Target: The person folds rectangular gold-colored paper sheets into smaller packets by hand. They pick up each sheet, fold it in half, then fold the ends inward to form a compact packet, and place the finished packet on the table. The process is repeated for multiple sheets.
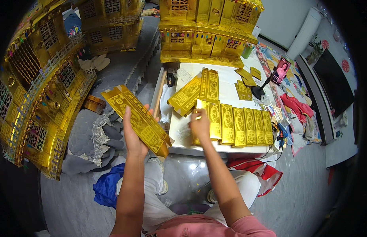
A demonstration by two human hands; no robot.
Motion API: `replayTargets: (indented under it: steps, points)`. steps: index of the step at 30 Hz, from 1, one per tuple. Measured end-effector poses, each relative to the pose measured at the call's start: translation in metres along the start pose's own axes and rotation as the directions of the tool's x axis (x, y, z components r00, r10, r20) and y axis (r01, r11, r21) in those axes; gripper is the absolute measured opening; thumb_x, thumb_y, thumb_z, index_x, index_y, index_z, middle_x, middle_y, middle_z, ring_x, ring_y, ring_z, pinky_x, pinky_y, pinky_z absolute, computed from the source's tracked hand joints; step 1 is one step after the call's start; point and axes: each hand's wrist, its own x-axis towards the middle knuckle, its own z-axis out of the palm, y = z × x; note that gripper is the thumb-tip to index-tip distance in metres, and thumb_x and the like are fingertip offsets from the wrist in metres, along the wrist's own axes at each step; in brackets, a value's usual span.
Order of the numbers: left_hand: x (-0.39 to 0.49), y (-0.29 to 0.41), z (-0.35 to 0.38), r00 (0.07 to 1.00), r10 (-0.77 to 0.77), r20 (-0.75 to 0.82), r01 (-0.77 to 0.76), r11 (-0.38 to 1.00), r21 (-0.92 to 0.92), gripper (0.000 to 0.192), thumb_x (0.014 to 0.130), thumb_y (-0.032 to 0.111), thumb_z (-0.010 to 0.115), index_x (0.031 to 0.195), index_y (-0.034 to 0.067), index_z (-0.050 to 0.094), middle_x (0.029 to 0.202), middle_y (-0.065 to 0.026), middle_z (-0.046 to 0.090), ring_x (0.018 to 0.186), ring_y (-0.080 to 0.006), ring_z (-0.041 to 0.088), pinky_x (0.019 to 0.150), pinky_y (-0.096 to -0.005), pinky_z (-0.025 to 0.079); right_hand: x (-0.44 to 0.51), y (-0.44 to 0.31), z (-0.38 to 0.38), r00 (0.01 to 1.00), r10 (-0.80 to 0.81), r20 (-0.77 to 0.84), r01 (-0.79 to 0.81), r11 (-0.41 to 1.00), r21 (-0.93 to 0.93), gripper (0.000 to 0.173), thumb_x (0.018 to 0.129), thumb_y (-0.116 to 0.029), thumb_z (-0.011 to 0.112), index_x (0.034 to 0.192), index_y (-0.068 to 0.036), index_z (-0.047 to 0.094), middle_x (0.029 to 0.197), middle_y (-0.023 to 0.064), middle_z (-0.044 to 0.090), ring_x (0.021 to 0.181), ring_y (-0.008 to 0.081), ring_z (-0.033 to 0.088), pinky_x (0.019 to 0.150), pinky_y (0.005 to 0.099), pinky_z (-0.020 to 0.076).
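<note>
In my left hand [134,133] lies a long gold cardboard box [139,121] with printed ornament, held tilted, its end flaps unfolded. My right hand [199,126] is blurred, fingers curled, at the left end of a row of upright gold boxes [239,126] along the table's near edge; whether it grips anything is hidden. Behind that hand, more gold boxes [209,84] lie overlapping on the white table [226,74]. Small flat gold pieces [244,89] lie farther right, beside a phone [281,71] on a black stand.
A large gold paper model building [207,32] stands at the table's back, another [38,97] at the left by a grey sofa [83,136]. Glue-gun-like tools with cables [281,133] sit at the table's right corner. A blue bag [108,186] and a red bag [269,177] are on the floor.
</note>
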Motion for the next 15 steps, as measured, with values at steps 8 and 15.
replayTargets:
  steps: [8,15]
  points:
    - [-0.006,0.002,-0.004,0.999,-0.04,0.022,0.041,0.999,-0.033,0.063,0.099,0.058,0.046,0.136,0.007,0.047,0.131,-0.0138,0.055,0.119,-0.0265,0.053,0.103,-0.0514,0.044,0.032,0.035,0.099,0.901,-0.248,0.355,0.43,0.415,-0.802,0.025,0.085,-0.017,0.059,0.096,-0.004,0.077,0.105,0.0127,0.066,0.112,0.0349,0.055,0.093,0.0475,0.0408]
    - [-0.006,0.0,-0.003,0.994,-0.05,0.093,0.054,0.998,-0.039,0.062,0.1,0.056,0.044,0.136,0.006,0.047,0.13,-0.0154,0.055,0.117,-0.0267,0.054,0.098,-0.0488,0.049,0.046,-0.011,0.094,0.925,-0.228,0.304,0.37,0.718,-0.589,0.046,0.075,-0.006,0.064,0.121,0.003,0.059,0.119,0.0186,0.063,0.109,0.0413,0.054,0.096,0.048,0.0451]
